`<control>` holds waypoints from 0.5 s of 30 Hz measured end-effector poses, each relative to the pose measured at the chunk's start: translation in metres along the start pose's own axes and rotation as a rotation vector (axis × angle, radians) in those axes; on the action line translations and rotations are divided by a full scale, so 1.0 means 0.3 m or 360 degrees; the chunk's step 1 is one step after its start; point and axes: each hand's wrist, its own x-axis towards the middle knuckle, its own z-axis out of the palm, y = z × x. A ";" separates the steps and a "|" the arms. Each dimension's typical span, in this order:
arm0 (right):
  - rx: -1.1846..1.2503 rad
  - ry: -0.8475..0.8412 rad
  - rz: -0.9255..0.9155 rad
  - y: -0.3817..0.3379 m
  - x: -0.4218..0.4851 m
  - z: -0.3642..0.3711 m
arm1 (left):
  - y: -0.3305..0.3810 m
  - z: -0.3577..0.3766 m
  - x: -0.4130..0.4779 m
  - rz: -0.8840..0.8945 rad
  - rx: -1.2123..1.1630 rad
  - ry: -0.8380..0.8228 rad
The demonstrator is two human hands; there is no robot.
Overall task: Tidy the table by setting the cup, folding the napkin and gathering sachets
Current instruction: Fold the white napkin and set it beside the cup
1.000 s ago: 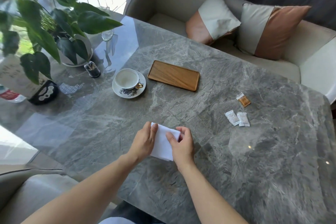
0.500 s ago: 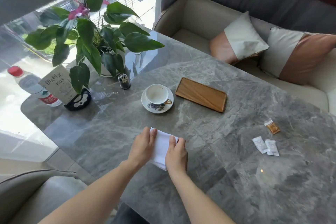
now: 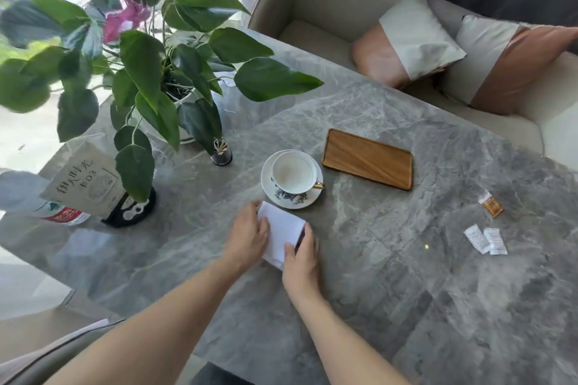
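Note:
A folded white napkin (image 3: pixel 283 231) lies on the grey marble table (image 3: pixel 391 275), just in front of the saucer. My left hand (image 3: pixel 248 236) grips its left edge and my right hand (image 3: pixel 301 258) grips its near right corner. A white cup (image 3: pixel 293 172) with a gold handle stands upright on a patterned saucer (image 3: pixel 269 180). An empty wooden tray (image 3: pixel 367 158) lies right of the cup. Two white sachets (image 3: pixel 484 239) and one brown sachet (image 3: pixel 492 206) lie loose at the right.
A potted plant (image 3: pixel 150 72) stands at the back left, with a small dark toothpick jar (image 3: pixel 221 153), a card sign in a black stand (image 3: pixel 90 181) and a water bottle (image 3: pixel 59 212). A sofa with cushions (image 3: pixel 416 37) runs along the table's far side.
Both hands have slid the folded napkin forward across the table until it lies close to the saucer. The head camera has shifted, showing more of the plant.

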 end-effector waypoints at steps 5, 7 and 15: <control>-0.0167 0.0073 -0.0033 -0.020 0.038 0.023 | -0.015 -0.007 -0.014 0.0258 0.0284 0.0016; -0.0191 0.0093 -0.0069 -0.018 0.036 0.025 | -0.033 -0.010 -0.023 0.0345 0.0383 0.0066; -0.1089 -0.0036 -0.0396 0.060 0.006 0.016 | -0.181 0.016 -0.039 0.0662 0.1058 -0.0240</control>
